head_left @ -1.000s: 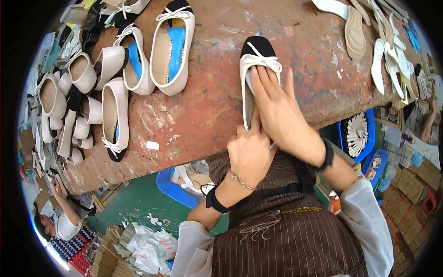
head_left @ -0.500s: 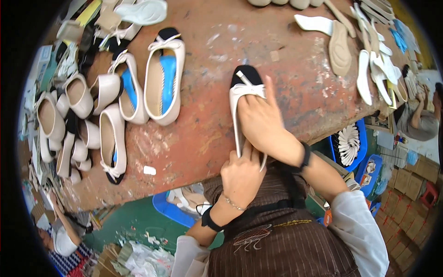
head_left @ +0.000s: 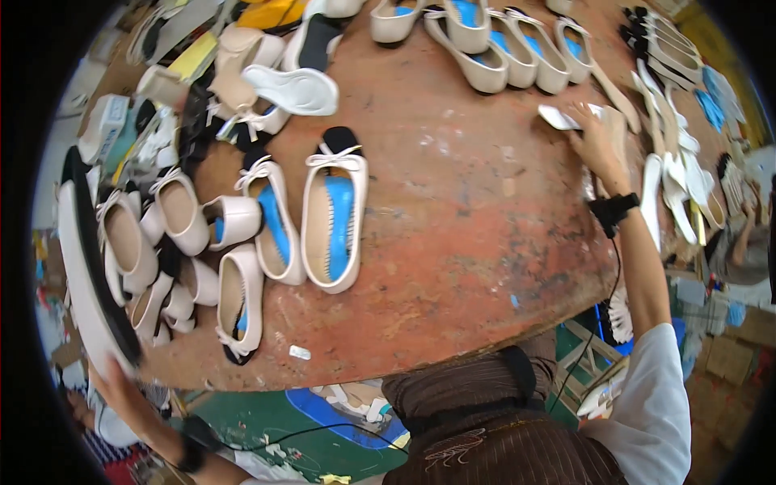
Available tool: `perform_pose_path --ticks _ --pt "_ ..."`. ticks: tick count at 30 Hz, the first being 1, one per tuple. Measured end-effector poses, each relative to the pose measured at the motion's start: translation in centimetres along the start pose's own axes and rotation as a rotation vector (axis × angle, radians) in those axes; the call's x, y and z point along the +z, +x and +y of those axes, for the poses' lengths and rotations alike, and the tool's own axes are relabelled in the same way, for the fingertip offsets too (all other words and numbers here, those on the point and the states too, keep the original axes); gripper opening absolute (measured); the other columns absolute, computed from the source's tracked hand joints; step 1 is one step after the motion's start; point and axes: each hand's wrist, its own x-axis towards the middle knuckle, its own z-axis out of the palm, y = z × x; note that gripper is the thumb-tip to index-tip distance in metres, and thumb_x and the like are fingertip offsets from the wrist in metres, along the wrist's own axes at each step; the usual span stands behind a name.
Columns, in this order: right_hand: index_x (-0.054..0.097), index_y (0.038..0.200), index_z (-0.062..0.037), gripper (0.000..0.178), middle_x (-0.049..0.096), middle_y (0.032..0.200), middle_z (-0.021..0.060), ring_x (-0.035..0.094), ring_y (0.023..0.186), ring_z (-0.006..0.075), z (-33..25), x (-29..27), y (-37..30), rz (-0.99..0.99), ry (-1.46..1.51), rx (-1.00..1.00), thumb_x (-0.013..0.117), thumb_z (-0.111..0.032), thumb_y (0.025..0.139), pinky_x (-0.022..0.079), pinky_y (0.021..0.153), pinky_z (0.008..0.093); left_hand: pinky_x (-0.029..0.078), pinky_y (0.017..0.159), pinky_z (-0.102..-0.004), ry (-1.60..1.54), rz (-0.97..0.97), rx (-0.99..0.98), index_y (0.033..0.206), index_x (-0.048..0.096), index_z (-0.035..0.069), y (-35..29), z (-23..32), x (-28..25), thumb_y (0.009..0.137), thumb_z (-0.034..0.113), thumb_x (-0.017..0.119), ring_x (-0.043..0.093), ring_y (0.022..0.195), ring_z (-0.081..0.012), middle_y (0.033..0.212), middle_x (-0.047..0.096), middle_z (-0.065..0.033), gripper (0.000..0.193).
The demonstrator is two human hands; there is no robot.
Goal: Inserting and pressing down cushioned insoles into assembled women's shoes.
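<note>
My left hand (head_left: pixel 121 388) is low at the left, past the table's rim, shut on one end of a cream flat shoe with a black edge (head_left: pixel 85 267). The shoe is close to the camera and looks long. My right hand (head_left: pixel 594 141) reaches across the worn red-brown table (head_left: pixel 485 242) to its right side. Its fingers are spread, and the fingertips rest on a white insole piece (head_left: pixel 559 119) beside a beige sole (head_left: pixel 618 129). Both wrists wear black bands.
Cream flats with blue linings and bows (head_left: pixel 335 218) lie in the left half of the table, with more packed at the left rim (head_left: pixel 182 214). A row of flats (head_left: pixel 493 48) lines the far edge. Loose white and beige soles (head_left: pixel 675 174) pile at the right. Blue bins (head_left: pixel 339 412) stand below.
Both hands were pressing a black-toed cream shoe at the table's front edge. My left hand has now carried a shoe down to the left, and my right hand has reached out to the soles at the far right.
</note>
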Motion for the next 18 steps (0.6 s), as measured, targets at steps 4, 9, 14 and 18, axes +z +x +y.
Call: perform_pose_path --ticks 4,9,14,18 --pt "0.067 0.104 0.0003 0.019 0.069 0.088 0.0105 0.065 0.084 0.0173 -0.4 -2.7 1.0 0.144 0.366 0.143 0.061 -0.016 0.098 0.05 0.074 0.0343 0.043 0.098 -0.0305 0.111 -0.288 -0.132 0.132 0.059 -0.005 14.9 -3.3 1.4 0.1 0.026 0.061 0.059 0.114 -0.0182 0.12 0.066 -0.0084 0.045" --pt "0.051 0.133 0.0048 0.04 0.062 0.105 0.0049 0.062 0.088 0.0158 -8.4 -12.6 3.0 0.245 1.598 0.593 0.048 -0.024 0.106 0.05 0.083 0.0297 0.043 0.106 -0.0428 0.592 0.283 0.64 0.133 0.06 0.003 6.3 9.8 13.5 0.09 0.015 0.066 0.055 0.125 -0.037 0.126 0.063 -0.0252 0.045" --pt "0.047 0.137 0.0073 0.052 0.056 0.091 0.0038 0.045 0.066 0.0095 -14.8 -15.9 -0.4 -0.085 1.877 0.384 0.044 -0.036 0.107 0.042 0.066 0.0256 0.036 0.112 -0.0498 0.204 -0.471 0.667 0.105 0.07 0.002 -16.2 19.2 25.5 0.075 0.017 0.081 0.045 0.133 -0.0451 0.145 0.047 -0.0259 0.035" --pt "0.047 0.138 0.006 0.06 0.057 0.092 0.0061 0.04 0.065 0.0085 -18.5 -17.3 -2.9 -0.092 1.878 0.543 0.045 -0.044 0.105 0.038 0.063 0.0252 0.037 0.109 -0.0548 0.149 -0.425 0.582 0.087 0.069 0.003 -20.1 20.7 27.4 0.078 0.015 0.078 0.04 0.138 -0.045 0.144 0.051 -0.0205 0.018"
